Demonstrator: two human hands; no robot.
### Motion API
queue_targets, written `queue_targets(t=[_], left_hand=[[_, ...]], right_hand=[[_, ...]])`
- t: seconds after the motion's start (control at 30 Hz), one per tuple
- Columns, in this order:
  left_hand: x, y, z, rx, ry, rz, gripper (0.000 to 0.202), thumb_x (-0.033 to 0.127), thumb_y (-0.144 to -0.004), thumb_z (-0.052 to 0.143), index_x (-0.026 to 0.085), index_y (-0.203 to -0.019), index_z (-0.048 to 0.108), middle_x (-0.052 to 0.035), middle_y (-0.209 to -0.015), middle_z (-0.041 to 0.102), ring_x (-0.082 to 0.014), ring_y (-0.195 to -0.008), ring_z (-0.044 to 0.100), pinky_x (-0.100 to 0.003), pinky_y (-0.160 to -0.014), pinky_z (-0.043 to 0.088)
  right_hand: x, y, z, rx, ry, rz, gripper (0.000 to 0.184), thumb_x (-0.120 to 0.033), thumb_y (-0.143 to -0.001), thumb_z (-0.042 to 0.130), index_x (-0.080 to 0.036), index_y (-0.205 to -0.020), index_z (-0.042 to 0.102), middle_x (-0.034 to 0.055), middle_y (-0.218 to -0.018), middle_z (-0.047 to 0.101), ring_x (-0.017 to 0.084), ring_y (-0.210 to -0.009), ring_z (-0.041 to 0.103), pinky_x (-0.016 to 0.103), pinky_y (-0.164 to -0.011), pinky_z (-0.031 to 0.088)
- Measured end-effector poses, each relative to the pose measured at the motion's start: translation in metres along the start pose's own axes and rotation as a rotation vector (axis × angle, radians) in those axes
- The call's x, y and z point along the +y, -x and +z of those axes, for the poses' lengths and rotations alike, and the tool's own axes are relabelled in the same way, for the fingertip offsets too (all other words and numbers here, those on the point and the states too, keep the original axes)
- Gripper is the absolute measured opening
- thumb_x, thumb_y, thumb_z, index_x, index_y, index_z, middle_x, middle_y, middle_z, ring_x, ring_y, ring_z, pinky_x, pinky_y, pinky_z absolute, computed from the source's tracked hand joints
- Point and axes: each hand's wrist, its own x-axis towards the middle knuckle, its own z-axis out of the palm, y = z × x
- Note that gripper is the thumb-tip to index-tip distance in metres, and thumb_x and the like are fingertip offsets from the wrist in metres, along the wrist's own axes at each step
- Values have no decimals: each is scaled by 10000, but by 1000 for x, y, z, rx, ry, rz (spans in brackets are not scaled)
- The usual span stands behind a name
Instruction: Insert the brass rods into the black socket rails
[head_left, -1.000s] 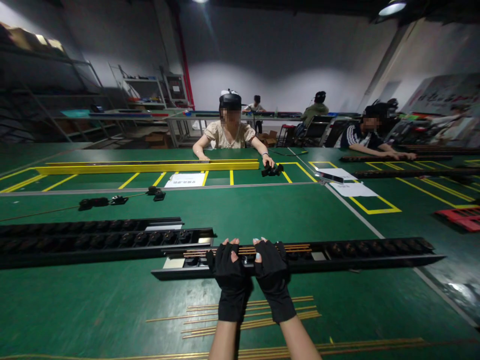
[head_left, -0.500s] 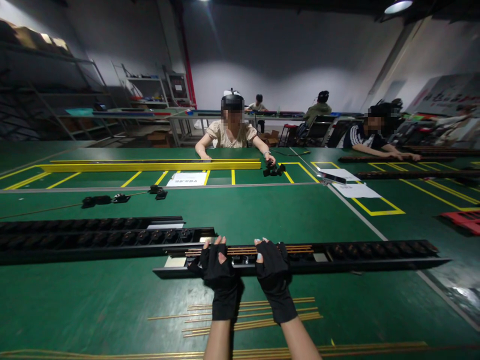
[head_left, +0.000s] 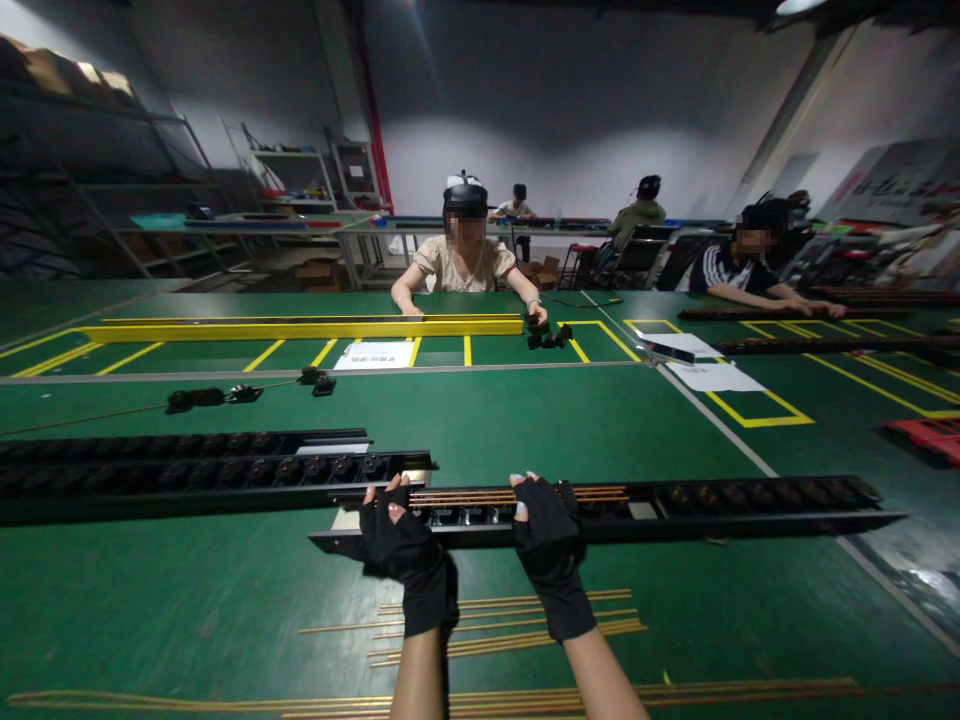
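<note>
A bundle of thin brass-coloured rods [head_left: 465,497] lies lengthwise over a black channel rail [head_left: 750,525] in front of me. My left hand [head_left: 401,540], in a black fingerless glove, has its fingers curled at the bundle's left end. My right hand [head_left: 546,528], gloved alike, is closed round the rods further right, and their right ends stick out past it. Dark fittings [head_left: 472,516] sit in the rail beneath the rods. Each hand hides part of the rail, and the fingertips' exact grip is partly covered.
More brass-coloured rods [head_left: 510,628] lie on the green table [head_left: 225,590] nearer to me. Filled black rails [head_left: 187,490] stand at left. Beyond are a rod with black parts [head_left: 202,400], a yellow rail [head_left: 300,331], paper sheets [head_left: 716,377] and a co-worker [head_left: 465,260] opposite.
My left hand has slid left along the rods to their left end, uncovering more of the bundle and the fittings below. My right hand stays nearly in place.
</note>
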Motion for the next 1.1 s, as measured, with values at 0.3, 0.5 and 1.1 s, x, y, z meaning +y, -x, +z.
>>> queue_targets(t=[0.3, 0.5, 1.1], left_hand=[[8, -6, -1, 186, 72, -72, 519, 396, -1013, 241, 130, -1168, 658, -164, -1210, 679, -269, -1364, 461, -533, -1187, 314], [3, -6, 1, 220, 204, -166, 490, 410, -1011, 261, 152, -1325, 534, -149, -1173, 686, -244, -1196, 609, -505, -1094, 441], [4, 12, 9, -106, -24, 175, 425, 213, -977, 314, 156, -1127, 708, -163, -1142, 699, -285, -1370, 459, -576, -1168, 353]], right_hand=[[0, 0, -1, -9, -17, 3, 336, -174, -959, 428, -199, -1183, 676, 34, -1106, 758, 184, -1133, 656, 388, -1174, 280], [-1, -3, -2, 30, -8, -10, 333, -163, -952, 427, -203, -1161, 683, 33, -1094, 761, 179, -1116, 666, 384, -1176, 274], [-1, -2, 0, 28, -11, -1, 329, -160, -948, 434, -207, -1156, 685, 31, -1095, 761, 175, -1116, 666, 374, -1182, 267]])
